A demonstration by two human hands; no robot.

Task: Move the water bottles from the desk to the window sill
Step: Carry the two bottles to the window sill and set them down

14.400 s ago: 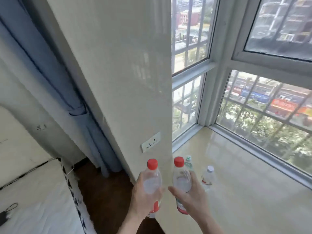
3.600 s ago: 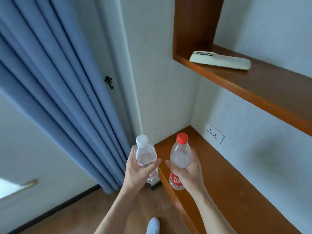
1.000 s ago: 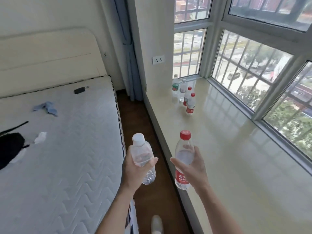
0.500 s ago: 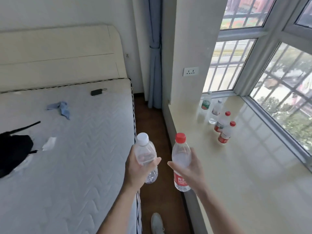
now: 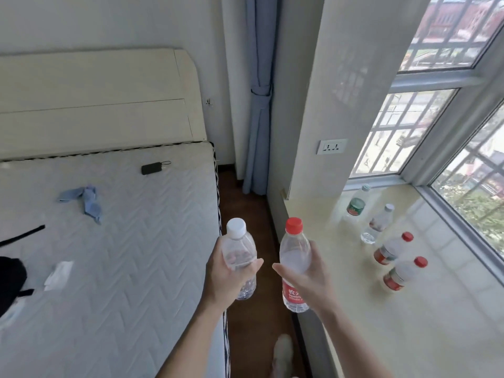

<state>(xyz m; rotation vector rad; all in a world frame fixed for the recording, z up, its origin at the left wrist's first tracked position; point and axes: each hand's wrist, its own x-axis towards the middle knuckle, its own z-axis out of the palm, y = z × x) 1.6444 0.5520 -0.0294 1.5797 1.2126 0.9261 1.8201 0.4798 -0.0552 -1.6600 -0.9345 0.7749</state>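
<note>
My left hand (image 5: 226, 278) grips a clear white-capped bottle (image 5: 237, 241) upright over the floor gap beside the bed. My right hand (image 5: 308, 279) grips a clear red-capped bottle (image 5: 295, 257) with a red label, upright, just left of the window sill's edge. On the cream window sill (image 5: 436, 323) stand several bottles: a green-labelled one (image 5: 356, 203), a white-capped one (image 5: 377, 226) and two red-capped ones (image 5: 392, 248) (image 5: 403, 274).
A bare white mattress (image 5: 122, 241) with a black pouch (image 5: 151, 168), a blue cloth (image 5: 86, 197) and a black item fills the left. A blue curtain (image 5: 259, 105) hangs in the corner. A wall socket (image 5: 332, 146) sits above the sill. Brown floor runs between bed and sill.
The view has swung left and moved closer to the sill; the standing bottles now appear nearer on the right. Both hands keep holding their bottles in the same pose.
</note>
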